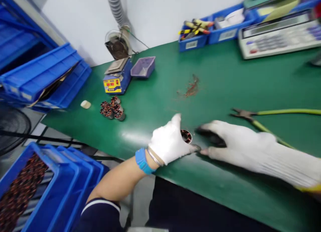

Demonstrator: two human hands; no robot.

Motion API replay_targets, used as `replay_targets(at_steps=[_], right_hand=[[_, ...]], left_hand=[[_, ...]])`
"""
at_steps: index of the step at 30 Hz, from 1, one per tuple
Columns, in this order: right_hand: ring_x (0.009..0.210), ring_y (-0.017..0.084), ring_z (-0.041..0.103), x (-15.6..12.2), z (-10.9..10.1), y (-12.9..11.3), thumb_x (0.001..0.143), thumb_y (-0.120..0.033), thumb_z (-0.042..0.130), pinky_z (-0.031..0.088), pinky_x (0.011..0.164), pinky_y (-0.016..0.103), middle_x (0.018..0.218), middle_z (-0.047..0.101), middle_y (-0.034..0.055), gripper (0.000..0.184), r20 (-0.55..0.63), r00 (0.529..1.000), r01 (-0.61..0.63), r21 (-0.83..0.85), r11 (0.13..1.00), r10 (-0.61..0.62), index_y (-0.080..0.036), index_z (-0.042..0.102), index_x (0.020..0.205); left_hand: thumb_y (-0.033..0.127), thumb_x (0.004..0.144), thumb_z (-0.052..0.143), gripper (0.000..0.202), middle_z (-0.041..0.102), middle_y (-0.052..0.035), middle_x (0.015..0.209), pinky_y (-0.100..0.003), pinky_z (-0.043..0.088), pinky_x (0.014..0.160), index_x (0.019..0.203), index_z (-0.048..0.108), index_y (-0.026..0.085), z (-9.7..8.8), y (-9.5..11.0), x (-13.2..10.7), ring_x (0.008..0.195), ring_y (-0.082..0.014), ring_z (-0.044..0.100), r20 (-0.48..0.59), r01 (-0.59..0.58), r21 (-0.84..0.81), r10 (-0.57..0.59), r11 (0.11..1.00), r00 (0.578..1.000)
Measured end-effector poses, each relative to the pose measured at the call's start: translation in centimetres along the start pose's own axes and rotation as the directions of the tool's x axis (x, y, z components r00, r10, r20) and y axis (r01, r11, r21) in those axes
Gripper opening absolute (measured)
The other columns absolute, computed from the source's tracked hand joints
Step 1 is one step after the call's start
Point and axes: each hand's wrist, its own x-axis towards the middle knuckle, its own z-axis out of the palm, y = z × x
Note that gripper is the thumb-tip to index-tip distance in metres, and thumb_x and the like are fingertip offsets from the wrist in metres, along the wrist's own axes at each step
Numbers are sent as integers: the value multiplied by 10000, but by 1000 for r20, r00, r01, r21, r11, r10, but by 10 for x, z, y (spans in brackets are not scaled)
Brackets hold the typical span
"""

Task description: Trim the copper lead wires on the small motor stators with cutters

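Observation:
My left hand [169,138], in a white glove with a blue watch at the wrist, curls round a small round copper-wound coil [186,136] at the front of the green table. Its thumb points up and away, and a dark fingertip reaches along the coil's near side. Just to the right, my right hand [223,141], gloved and a little blurred, hovers low with thumb and fingers apart and nothing visible between them. Its fingertips come close to the left fingertip; whether they touch I cannot tell. Behind the right hand lie pliers [244,114] with yellow-green handles.
Several coils [112,107] stand grouped at left by a white cap [85,104]. Wire scraps [192,86] lie mid-table. Beyond are a blue soldering pot [117,76], purple tray [142,67], blue tool bin [194,41] and calculator [279,34]. Blue crates [59,178] fill the lower left.

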Motion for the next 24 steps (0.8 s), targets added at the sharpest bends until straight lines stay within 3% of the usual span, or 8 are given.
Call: replay_targets(at_steps=[3,5,7,11,15,18,20,24], right_hand=[[908,271,726,9,-18,-4,669,-531,724,626,716,400,1125,731,67,619,85,993,-89,97,991,81,-292,617,1230],[901,259,728,10,-23,-1,627,-535,754,626,713,383,1107,736,53,639,85,991,-109,105,988,100,-298,628,1207],[884,286,728,9,-23,-1,595,-545,772,623,688,419,1057,744,46,620,86,988,-133,98,986,125,-312,647,1156],[802,305,726,10,-12,-15,581,-538,777,616,628,439,924,748,56,537,-36,981,-184,177,967,193,-294,643,1041],[853,270,717,16,0,-29,684,-476,698,617,725,424,991,733,80,410,-210,957,-133,290,948,199,-249,616,1015],[714,240,683,14,-2,-30,789,-443,572,577,624,408,831,718,62,228,-209,950,-170,275,946,232,-240,618,882],[611,219,639,10,-10,-29,806,-437,554,515,531,371,704,685,32,205,-143,946,-253,234,939,291,-242,616,802],[572,200,604,5,-24,-31,794,-434,606,415,485,322,653,668,5,185,-64,893,-447,-16,894,445,-256,648,777]], left_hand=[[550,503,884,1399,559,-249,1416,-482,522,980,1599,119,137,-8,7,27,1214,-443,618,156,-248,-90,260,964,953],[424,544,875,1385,532,-244,1457,-451,504,1033,1606,48,100,-10,1,39,1284,-405,582,249,-356,-216,404,909,880],[280,639,784,1255,622,-187,1373,-394,510,1030,1607,5,102,-5,-6,46,1235,-321,632,262,-380,-342,475,860,840],[299,678,738,1167,732,-112,1115,-381,550,917,1611,60,122,16,-8,46,1040,-293,705,168,-304,-330,372,894,913],[385,691,729,1101,720,-84,967,-374,567,794,1604,165,140,26,1,41,863,-290,716,52,-218,-230,236,948,970],[439,689,723,1092,723,-63,918,-379,574,794,1595,193,138,26,4,39,824,-280,716,12,-211,-202,218,956,976],[480,681,714,1103,736,-71,937,-406,581,820,1588,200,119,26,5,39,832,-288,721,16,-228,-168,234,959,972],[508,716,660,999,737,-135,1111,-429,589,850,1552,286,110,27,7,39,944,-317,730,-5,-291,-73,291,954,957]])
